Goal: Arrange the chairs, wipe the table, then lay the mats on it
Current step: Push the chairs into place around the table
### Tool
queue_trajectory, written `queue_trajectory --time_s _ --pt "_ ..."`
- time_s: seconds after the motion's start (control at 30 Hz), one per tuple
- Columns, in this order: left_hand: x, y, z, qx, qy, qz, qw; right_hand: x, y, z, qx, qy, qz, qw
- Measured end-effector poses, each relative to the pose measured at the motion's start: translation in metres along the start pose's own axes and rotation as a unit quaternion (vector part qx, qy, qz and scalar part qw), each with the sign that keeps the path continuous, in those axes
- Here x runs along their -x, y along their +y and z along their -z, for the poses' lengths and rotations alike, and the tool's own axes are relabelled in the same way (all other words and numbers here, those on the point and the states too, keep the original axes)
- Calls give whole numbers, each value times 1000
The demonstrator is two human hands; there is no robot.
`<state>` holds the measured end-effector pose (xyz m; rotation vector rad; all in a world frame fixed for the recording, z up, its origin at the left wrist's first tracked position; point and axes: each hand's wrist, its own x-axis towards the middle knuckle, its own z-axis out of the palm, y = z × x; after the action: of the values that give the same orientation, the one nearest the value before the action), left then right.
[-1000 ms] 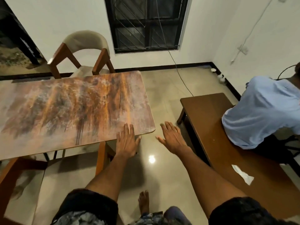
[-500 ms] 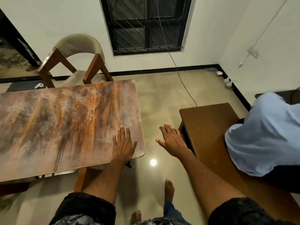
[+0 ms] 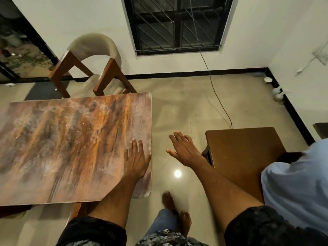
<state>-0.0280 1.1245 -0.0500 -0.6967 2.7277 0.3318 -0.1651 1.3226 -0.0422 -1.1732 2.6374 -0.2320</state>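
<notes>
Table: rectangular rust-streaked wooden table [image 3: 71, 142], rounded corners, mottled matte top.
Left hand [image 3: 135, 159]: flat, fingers straight, resting near the table's right edge.
Right hand [image 3: 184, 150]: spread, holding nothing, over the glossy tiled floor [image 3: 177, 107] between the table and the smooth brown bench [image 3: 243, 153].
Chair: wooden-framed beige-cushioned chair [image 3: 92, 66] at the far edge.

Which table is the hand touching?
The streaky orange-brown table: the left hand lies flat on its corner. The plain brown table goes untouched; the right hand hovers over the floor.

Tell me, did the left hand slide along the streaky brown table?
Yes. The left hand moved from the streaky brown table's near corner farther along its right edge, toward the window wall.
</notes>
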Motion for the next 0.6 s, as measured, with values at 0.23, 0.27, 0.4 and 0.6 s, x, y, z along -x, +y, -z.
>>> queue_trajectory --time_s 0.23,0.27,0.4,0.6 --pt "-87 5 6 49 -10 54 997 -84 38 14 12 -24 24 999" --pt "-98 11 12 64 -16 58 996 -94 46 20 16 -31 28 999" --pt "-139 25 27 68 20 42 997 -138 68 42 50 -19 40 998" --pt "-193 17 51 87 39 74 993 -215 68 68 63 -42 86 993"
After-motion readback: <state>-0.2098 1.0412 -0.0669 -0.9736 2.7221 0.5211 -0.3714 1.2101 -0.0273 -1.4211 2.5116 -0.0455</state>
